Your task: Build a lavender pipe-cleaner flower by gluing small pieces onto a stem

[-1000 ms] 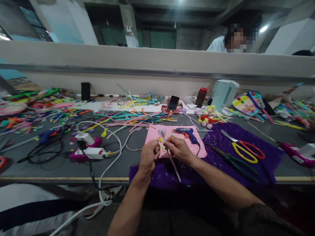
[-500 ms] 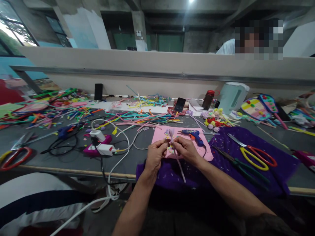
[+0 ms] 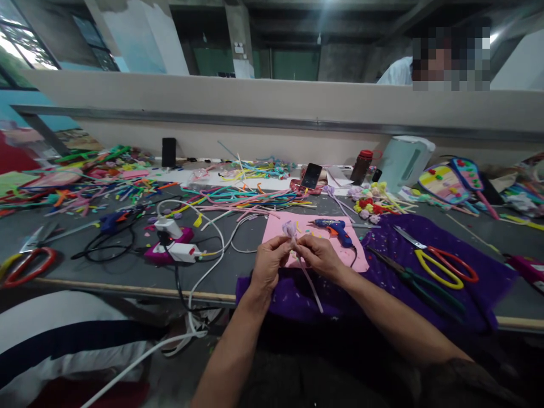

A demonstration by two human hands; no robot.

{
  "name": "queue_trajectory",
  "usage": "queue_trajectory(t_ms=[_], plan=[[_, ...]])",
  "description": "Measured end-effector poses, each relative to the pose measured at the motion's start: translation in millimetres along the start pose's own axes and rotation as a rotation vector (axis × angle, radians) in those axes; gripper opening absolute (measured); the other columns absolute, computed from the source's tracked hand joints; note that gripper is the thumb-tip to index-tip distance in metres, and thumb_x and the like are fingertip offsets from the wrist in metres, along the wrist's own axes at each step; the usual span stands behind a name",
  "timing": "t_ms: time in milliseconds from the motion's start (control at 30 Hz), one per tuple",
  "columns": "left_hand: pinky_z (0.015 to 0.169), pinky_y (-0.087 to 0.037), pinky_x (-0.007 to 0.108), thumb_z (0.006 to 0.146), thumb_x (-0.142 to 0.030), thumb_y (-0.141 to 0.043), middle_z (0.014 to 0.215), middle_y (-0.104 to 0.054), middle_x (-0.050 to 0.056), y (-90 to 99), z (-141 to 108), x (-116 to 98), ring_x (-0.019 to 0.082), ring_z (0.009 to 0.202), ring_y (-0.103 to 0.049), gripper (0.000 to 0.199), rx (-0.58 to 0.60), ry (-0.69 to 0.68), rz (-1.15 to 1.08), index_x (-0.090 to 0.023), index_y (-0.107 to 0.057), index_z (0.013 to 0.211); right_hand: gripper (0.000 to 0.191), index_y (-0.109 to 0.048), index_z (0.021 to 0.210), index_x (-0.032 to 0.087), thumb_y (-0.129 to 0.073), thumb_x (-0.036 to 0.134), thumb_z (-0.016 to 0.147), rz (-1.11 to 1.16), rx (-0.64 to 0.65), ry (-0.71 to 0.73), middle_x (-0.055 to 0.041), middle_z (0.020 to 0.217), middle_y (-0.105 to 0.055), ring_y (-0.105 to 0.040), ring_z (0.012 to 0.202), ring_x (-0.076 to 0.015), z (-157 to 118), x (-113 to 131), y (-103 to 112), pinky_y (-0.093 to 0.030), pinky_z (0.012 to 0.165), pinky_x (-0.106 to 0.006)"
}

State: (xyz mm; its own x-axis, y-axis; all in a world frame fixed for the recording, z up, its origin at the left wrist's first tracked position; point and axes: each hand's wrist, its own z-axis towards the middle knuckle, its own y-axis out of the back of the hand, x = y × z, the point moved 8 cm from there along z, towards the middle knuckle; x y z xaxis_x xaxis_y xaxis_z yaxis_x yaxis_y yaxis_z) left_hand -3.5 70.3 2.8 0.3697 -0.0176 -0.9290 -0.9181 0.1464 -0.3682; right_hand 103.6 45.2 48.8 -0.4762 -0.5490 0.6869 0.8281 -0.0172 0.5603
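A pale purple flower (image 3: 289,229) on a light purple stem (image 3: 313,289) is held above a pink sheet (image 3: 274,225). My left hand (image 3: 272,256) pinches it just below the petals from the left. From the right, my right hand (image 3: 317,255) grips it at the top of the stem, fingertips close to those of the left. The stem hangs down toward the table's front edge. A blue glue gun (image 3: 335,228) lies on the pink sheet, beyond my right hand. The fingertips partly hide the joint of flower and stem.
Scissors (image 3: 440,266) and dark green pliers (image 3: 419,283) lie on a purple cloth (image 3: 480,272) at right. Plugs and white cables surround a power strip (image 3: 182,254) at left. Colourful stems (image 3: 255,198), a phone (image 3: 311,176) and a jug (image 3: 406,163) stand or lie behind.
The flower head has turned and tipped slightly left between the fingers. Both hands stay almost in place, still gripping it. The camera view has shifted slightly.
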Motion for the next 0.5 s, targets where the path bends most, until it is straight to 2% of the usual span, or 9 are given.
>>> queue_trajectory(t_ms=[167, 233, 267, 367, 433, 500], plan=[[0.038, -0.019, 0.016, 0.059, -0.028, -0.071, 0.046, -0.042, -0.006, -1.2, 2, 2, 0.001, 0.038, -0.031, 0.021, 0.021, 0.015, -0.036, -0.011, -0.061, 0.064, 0.024, -0.059, 0.074, 0.016, -0.046, 0.033, 0.084, 0.013, 0.026, 0.047, 0.0001, 0.061, -0.054, -0.048, 0.053, -0.0090, 2, 2, -1, -0.036, 0.051, -0.020], [0.036, -0.020, 0.015, 0.057, -0.027, -0.072, 0.044, -0.042, -0.007, 1.4, 3, 2, 0.001, 0.036, -0.031, 0.020, -0.009, 0.026, -0.085, -0.012, -0.060, 0.064, 0.025, -0.061, 0.076, 0.016, -0.046, 0.034, 0.084, 0.065, 0.031, 0.022, -0.0006, 0.064, -0.056, -0.048, 0.051, -0.0083, 4, -4, 6, -0.037, 0.049, -0.020], [0.036, -0.020, 0.015, 0.058, -0.026, -0.072, 0.044, -0.043, -0.007, 2.1, 3, 1, 0.001, 0.036, -0.032, 0.020, -0.014, 0.033, -0.114, -0.012, -0.060, 0.065, 0.025, -0.062, 0.079, 0.016, -0.046, 0.035, 0.084, 0.101, 0.013, -0.008, -0.0008, 0.066, -0.057, -0.048, 0.049, -0.0078, 5, -9, 13, -0.037, 0.048, -0.020], [0.034, -0.022, 0.013, 0.058, -0.026, -0.071, 0.049, -0.049, -0.005, 3.6, 4, 2, 0.000, 0.036, -0.036, 0.021, -0.018, 0.081, -0.215, -0.012, -0.060, 0.069, 0.026, -0.061, 0.087, 0.016, -0.046, 0.037, 0.083, 0.214, -0.163, -0.129, -0.0004, 0.068, -0.058, -0.047, 0.045, -0.0067, 7, -28, 49, -0.037, 0.043, -0.019], [0.032, -0.023, 0.012, 0.058, -0.027, -0.071, 0.053, -0.053, -0.004, 2.0, 5, 3, 0.000, 0.034, -0.036, 0.022, 0.010, 0.108, -0.268, -0.012, -0.059, 0.070, 0.024, -0.060, 0.086, 0.016, -0.050, 0.036, 0.081, 0.238, -0.272, -0.174, 0.0016, 0.063, -0.057, -0.045, 0.043, -0.0060, 6, -36, 74, -0.036, 0.041, -0.018], [0.031, -0.024, 0.012, 0.059, -0.026, -0.070, 0.054, -0.055, -0.003, -0.8, 5, 3, -0.001, 0.033, -0.035, 0.022, 0.048, 0.129, -0.297, -0.011, -0.060, 0.071, 0.021, -0.060, 0.083, 0.016, -0.053, 0.035, 0.078, 0.224, -0.324, -0.183, 0.0036, 0.057, -0.054, -0.043, 0.041, -0.0053, 6, -38, 94, -0.034, 0.039, -0.018]])
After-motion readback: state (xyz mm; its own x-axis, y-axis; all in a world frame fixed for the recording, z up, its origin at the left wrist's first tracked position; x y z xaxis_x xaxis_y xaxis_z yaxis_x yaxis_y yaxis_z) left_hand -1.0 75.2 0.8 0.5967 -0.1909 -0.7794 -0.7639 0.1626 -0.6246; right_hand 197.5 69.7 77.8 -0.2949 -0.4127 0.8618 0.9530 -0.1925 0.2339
